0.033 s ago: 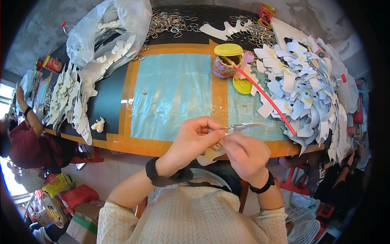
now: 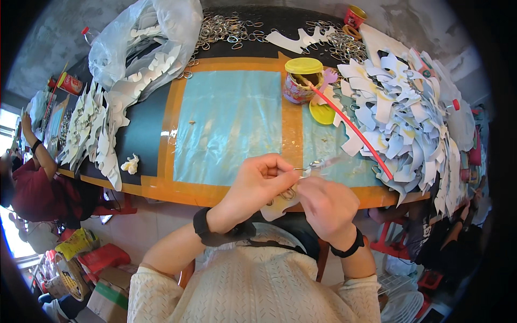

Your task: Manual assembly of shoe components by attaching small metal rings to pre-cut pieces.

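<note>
My left hand (image 2: pixel 257 180) is closed in a pinch on a white cut-out piece (image 2: pixel 277 210) with a scalloped edge, which hangs below the fingers at the table's front edge. An oval metal ring (image 2: pixel 290 194) shows on that piece. Fingertips of my right hand (image 2: pixel 328 207) are pressed together against the left ones; what lies between them is mostly hidden. Just beyond the fingertips, a small metal loop (image 2: pixel 315 163) and a pale thin strip (image 2: pixel 331 161) stick out to the right, blurred.
Blue sheeting (image 2: pixel 229 124) edged with brown tape covers the table middle. An open tub (image 2: pixel 299 89) with a red stick (image 2: pixel 353 129) stands behind. White cut pieces heap up right (image 2: pixel 398 113) and left (image 2: pixel 89 129). Metal rings (image 2: pixel 223 29) lie at the back. A co-worker's arm (image 2: pixel 46 159) is far left.
The pale strip and metal loop beyond my fingertips have tilted up on their right end. My right hand has shifted slightly; my left hand stays in place.
</note>
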A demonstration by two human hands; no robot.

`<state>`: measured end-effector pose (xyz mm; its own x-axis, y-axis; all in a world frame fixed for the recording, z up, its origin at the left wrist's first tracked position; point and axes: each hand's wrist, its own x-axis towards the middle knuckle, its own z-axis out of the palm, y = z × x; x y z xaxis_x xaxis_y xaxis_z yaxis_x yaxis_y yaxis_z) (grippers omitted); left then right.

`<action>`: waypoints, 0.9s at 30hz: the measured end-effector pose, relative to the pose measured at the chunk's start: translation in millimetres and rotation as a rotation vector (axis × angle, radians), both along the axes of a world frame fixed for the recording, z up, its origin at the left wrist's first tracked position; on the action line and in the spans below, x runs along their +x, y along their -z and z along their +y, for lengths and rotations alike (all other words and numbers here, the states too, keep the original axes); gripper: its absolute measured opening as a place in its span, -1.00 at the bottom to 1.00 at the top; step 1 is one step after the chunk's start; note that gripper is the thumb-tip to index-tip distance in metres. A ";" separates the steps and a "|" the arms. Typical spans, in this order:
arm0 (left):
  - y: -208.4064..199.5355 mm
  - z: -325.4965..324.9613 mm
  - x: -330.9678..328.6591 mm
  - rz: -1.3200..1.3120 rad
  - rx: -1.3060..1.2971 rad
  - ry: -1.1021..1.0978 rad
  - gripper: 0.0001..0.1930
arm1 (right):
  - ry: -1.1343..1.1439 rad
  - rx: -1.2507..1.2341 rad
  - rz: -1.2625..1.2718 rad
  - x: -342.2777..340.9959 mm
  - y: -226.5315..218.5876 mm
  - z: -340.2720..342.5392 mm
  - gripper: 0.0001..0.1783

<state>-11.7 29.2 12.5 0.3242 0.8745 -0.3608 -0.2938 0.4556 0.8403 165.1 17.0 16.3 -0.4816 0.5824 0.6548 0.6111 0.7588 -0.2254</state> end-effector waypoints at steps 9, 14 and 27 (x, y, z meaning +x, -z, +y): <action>-9.0 1.9 5.5 0.116 0.052 0.042 -0.88 | 0.167 -0.822 0.701 -7.6 -15.4 -12.9 -0.50; -7.6 3.4 6.2 0.138 0.048 0.082 -0.87 | 0.178 -1.132 0.997 -8.4 -28.4 -9.9 -0.49; -8.1 3.4 7.0 0.125 0.039 0.126 -0.88 | 0.181 -0.559 0.551 -13.1 0.1 -31.4 -0.51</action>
